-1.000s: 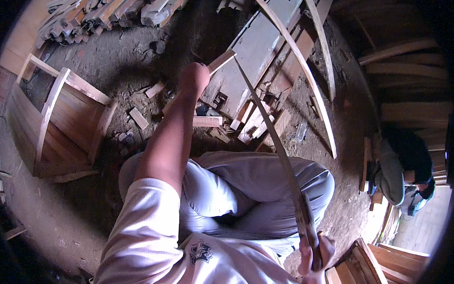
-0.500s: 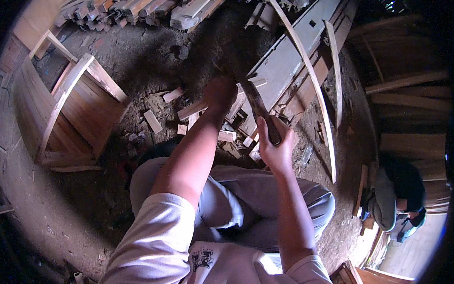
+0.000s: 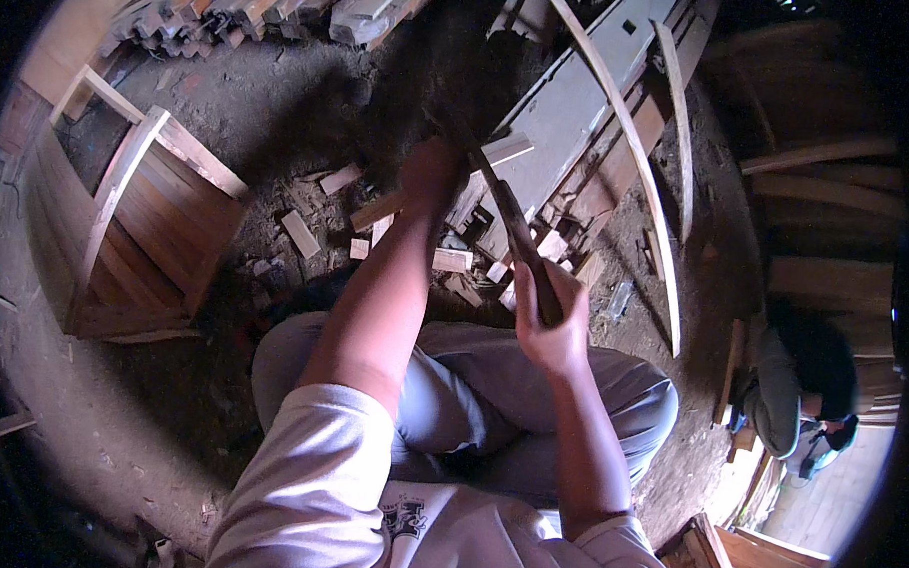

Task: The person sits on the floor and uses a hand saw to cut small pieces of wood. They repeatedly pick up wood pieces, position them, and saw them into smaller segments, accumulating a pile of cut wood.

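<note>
My right hand (image 3: 551, 317) is wrapped round the wooden handle of a long, narrow, dark-bladed tool (image 3: 517, 221). The tool slants away from me to the far left, and its far end fades into deep shadow, so its exact kind does not show. My left arm is stretched out, with my left hand (image 3: 433, 171) close beside the far part of the tool. Shadow hides the left fingers and anything they may hold. Under and around the hands lie small wood offcuts (image 3: 453, 260) and a pale wood strip (image 3: 504, 151).
A slatted wooden frame (image 3: 157, 214) stands at left. Stacked timber (image 3: 239, 16) lies at the far side. A long pale board (image 3: 571, 88) and curved wood strips (image 3: 639, 155) lie at right. Another person (image 3: 801, 386) crouches at far right, beside dark planks (image 3: 825, 282).
My right hand has drawn slightly nearer to me with the tool's handle. My left hand has shifted a little farther away and left. The whole view has tilted slightly.
</note>
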`<action>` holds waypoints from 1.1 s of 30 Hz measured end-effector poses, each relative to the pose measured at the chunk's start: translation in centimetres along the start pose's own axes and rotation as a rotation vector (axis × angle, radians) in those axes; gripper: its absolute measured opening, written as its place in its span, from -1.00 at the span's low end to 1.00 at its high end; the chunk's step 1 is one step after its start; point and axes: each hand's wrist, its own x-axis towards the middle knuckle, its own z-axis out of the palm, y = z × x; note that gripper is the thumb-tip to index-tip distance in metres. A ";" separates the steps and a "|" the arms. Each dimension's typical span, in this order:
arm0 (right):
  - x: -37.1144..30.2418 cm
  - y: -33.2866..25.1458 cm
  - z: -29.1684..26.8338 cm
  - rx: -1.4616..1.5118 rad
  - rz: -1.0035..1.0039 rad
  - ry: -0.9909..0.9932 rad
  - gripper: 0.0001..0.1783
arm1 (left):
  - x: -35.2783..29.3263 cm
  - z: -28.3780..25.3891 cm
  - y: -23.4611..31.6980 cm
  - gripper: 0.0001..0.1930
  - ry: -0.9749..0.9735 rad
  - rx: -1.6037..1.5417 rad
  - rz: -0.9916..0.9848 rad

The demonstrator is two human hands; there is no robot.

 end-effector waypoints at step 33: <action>-18.0 -7.0 -14.2 -0.777 -0.157 -1.110 -0.59 | -7.0 -15.3 7.2 -0.40 -0.738 -0.988 -0.306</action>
